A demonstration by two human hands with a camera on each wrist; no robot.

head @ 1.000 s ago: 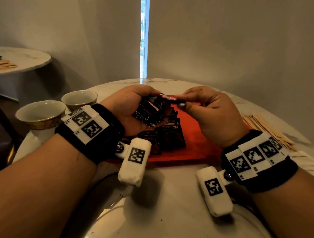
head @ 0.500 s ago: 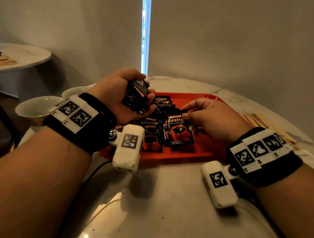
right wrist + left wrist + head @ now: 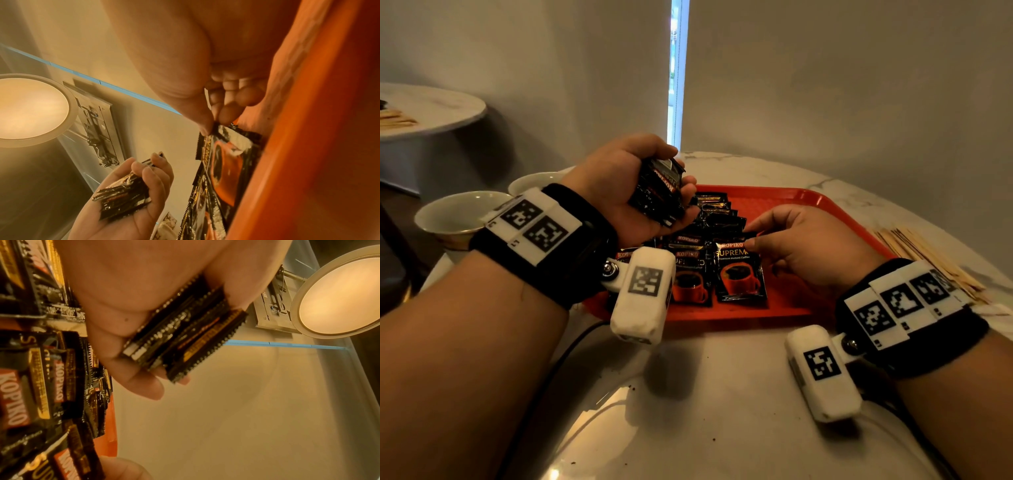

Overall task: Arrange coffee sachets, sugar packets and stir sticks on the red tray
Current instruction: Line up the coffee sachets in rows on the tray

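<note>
Two hands at the red tray (image 3: 822,202): right hand (image 3: 804,250), lowered since a second ago, pinches a just-laid coffee sachet (image 3: 739,274) on it; left hand (image 3: 626,188) clutches the remaining stack (image 3: 659,192) above.

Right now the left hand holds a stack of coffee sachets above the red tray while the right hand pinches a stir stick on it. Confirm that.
Not quite. The right hand pinches a coffee sachet by its top corner, not a stir stick; the right wrist view shows it. The stir sticks lie on the table beside the red tray. The left hand does hold a stack of coffee sachets.
</note>
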